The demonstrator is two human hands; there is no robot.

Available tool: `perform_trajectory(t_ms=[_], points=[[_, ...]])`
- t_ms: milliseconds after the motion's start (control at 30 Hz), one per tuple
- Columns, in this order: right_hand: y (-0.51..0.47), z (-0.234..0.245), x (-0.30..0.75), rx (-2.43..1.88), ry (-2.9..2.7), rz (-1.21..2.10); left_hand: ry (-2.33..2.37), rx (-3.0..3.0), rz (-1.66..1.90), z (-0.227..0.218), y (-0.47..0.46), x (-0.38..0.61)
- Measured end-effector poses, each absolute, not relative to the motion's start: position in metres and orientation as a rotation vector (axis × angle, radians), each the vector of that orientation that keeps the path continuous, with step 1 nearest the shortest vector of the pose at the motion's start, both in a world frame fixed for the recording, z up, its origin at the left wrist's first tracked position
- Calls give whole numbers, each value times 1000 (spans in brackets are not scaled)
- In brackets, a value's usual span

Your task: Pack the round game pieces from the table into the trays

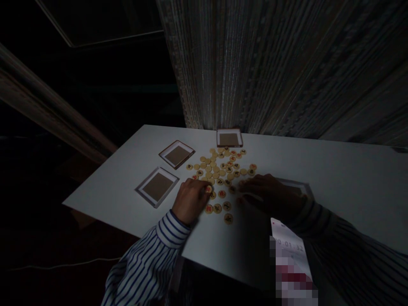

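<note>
Many round wooden Chinese chess pieces lie in a loose cluster, some showing red or black characters, others plain side up. My left hand is at the near left of the cluster, its thumb and fingers closed around a red-marked Chinese chess piece. On the right, my right hand is low over the table in deep shade, fingers stretched out to the left and thumb apart below them. Its fingertips are beside a dark-marked piece; contact cannot be made out.
Shallow trays stand on the white table: a back tray, a left tray, a near-left tray and one partly hidden behind my right hand. A lit phone screen lies near my right forearm. A curtain hangs behind.
</note>
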State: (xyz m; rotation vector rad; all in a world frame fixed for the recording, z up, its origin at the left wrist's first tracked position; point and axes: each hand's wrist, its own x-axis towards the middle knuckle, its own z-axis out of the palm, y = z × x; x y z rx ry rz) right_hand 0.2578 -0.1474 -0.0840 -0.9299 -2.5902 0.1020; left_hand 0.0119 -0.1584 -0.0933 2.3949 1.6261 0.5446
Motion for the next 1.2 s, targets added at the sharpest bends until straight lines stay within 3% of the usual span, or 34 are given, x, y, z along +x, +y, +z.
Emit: perform_trajectory(t_ms=[300, 500, 900, 1200], points=[[-171, -73, 256, -1143, -1977, 886, 1444, 2372, 1045, -81, -185, 81], [-178, -79, 286, -1176, -1743, 1062, 1321, 2189, 1076, -76, -188, 110], [-184, -58, 314, -1158, -1891, 860, 1092, 1229, 917, -75, -173, 141], [-175, -66, 329, -1087, -2122, 338, 853, 760, 1034, -80, -179, 174]])
